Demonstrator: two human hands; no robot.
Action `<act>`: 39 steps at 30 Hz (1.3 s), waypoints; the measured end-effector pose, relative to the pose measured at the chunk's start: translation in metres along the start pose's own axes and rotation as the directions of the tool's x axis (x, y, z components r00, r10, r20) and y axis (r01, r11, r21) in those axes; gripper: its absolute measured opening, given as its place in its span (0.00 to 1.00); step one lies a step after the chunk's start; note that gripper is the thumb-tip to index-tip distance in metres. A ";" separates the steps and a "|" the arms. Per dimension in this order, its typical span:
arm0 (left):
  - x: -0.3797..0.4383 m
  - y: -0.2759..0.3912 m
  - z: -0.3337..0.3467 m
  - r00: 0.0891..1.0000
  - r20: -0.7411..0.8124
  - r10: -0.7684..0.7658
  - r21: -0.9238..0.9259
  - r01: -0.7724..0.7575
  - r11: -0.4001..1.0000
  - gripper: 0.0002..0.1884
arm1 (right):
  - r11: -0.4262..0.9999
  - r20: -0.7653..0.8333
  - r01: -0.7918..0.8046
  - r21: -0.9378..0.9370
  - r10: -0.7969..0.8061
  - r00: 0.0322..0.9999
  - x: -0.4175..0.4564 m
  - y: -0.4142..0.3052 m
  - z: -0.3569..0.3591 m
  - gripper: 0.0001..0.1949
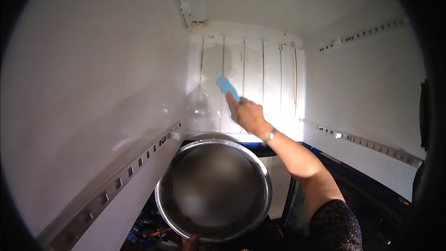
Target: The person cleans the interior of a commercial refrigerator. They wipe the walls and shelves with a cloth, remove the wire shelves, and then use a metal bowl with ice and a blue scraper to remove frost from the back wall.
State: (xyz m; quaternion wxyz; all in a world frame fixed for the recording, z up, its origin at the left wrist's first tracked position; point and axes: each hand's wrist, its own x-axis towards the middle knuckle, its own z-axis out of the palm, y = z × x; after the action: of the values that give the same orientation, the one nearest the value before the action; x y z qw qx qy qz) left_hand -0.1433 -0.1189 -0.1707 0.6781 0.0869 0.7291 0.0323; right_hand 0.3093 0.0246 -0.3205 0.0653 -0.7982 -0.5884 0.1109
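My right hand [251, 116] grips a light-blue oblong scrubber [227, 88], with one finger laid along it. It is held over the grooved white floor or back panel [252, 62] of a cabinet, left of its middle; whether it touches the panel cannot be made out. At the bottom, part of my left hand [191, 242] shows at the near rim of a large round steel basin [266, 195]. The basin sits in front of the cabinet, and its inside is blurred. Brown stains mark some grooves and the upper edge of the panel.
Slotted shelf rails run along the left wall [130, 171] and the right wall [371, 146], with small white clips [174, 136] on them. A dark cabinet frame edge [256, 149] crosses behind the basin. Dim clutter [150, 226] lies at the lower left.
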 end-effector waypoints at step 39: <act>-0.020 0.005 -0.013 0.999 0.054 0.000 -0.079 0.005 0.997 0.27 | 0.928 0.248 -0.261 0.268 0.195 0.949 0.140 0.000 -0.041 0.31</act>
State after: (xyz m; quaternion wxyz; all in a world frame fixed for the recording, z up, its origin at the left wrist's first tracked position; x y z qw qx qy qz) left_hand -0.1544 -0.1161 -0.1489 0.7007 0.0598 0.7086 0.0580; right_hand 0.3598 0.1594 -0.2946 0.1066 -0.8257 -0.4713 0.2911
